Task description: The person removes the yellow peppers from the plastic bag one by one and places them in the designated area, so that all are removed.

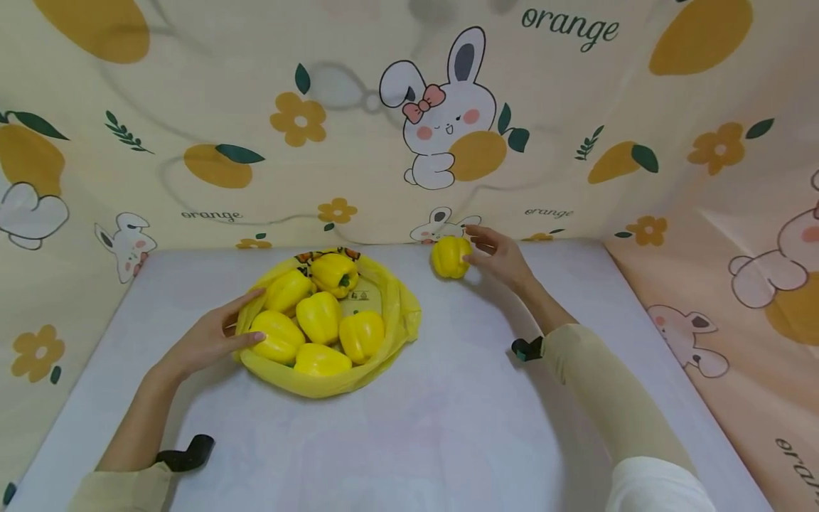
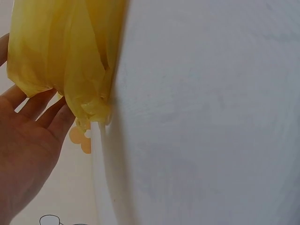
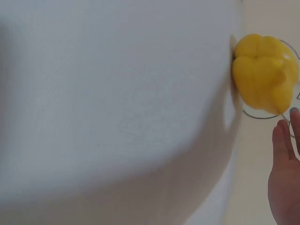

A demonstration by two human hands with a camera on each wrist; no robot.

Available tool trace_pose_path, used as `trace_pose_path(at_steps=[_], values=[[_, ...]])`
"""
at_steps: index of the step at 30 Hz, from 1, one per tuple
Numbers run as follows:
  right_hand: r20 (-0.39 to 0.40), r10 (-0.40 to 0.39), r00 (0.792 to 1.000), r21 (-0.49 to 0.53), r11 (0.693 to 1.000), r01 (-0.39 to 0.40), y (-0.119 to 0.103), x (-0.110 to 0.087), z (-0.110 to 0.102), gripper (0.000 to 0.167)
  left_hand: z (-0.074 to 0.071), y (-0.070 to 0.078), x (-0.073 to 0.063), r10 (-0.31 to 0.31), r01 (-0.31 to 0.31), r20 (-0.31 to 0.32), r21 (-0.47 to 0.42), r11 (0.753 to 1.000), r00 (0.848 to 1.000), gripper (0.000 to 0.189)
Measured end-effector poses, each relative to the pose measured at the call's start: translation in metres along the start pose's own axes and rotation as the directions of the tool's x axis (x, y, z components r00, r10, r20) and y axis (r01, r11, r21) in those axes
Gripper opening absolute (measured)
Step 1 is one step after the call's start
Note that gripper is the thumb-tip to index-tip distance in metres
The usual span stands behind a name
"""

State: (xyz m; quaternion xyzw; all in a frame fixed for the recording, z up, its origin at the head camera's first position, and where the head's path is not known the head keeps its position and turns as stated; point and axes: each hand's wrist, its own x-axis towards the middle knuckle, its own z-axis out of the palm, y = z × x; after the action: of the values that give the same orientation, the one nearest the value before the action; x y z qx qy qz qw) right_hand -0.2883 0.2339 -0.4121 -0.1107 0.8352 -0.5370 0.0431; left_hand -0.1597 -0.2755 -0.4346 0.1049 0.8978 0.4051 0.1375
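Note:
A yellow plastic bag (image 1: 402, 334), its rim rolled wide, stands left of centre with several yellow bell peppers (image 1: 318, 318) inside. My left hand (image 1: 207, 338) holds the bag's left rim, the thumb over the edge and the fingers along the outside. Those fingers are partly hidden behind the bag (image 2: 51, 51) in the left wrist view. One lone bell pepper (image 1: 451, 257) sits at the back of the table, right of the bag. Beside it is my right hand (image 1: 502, 259), fingers extended and not wrapped round it. In the right wrist view the fingertips (image 3: 282, 126) lie close by the pepper (image 3: 262, 75).
The white table (image 1: 448, 419) meets a printed cloth backdrop (image 1: 358, 43) just behind the lone pepper. Another cloth side (image 1: 755, 370) rises along the right edge. Black wrist mounts (image 1: 188, 454) sit by both cuffs.

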Motion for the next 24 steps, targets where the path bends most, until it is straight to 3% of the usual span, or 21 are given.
trace_pose_path(at_steps=[12,19,24], values=[[0.013,-0.100,0.995,0.035,0.994,0.100,-0.027,-0.009,0.011,0.056,-0.001,0.000,0.000,-0.012,0.012,0.009,-0.001,1.000,1.000,0.085],[0.080,-0.228,0.970,0.054,0.973,0.224,-0.046,-0.015,0.018,0.054,-0.002,0.001,-0.001,-0.003,0.003,0.017,-0.017,1.000,1.000,0.085],[0.109,-0.264,0.958,0.081,0.963,0.256,-0.057,-0.021,0.025,0.053,-0.001,0.000,0.000,0.012,-0.012,0.016,-0.011,1.000,1.000,0.084]])
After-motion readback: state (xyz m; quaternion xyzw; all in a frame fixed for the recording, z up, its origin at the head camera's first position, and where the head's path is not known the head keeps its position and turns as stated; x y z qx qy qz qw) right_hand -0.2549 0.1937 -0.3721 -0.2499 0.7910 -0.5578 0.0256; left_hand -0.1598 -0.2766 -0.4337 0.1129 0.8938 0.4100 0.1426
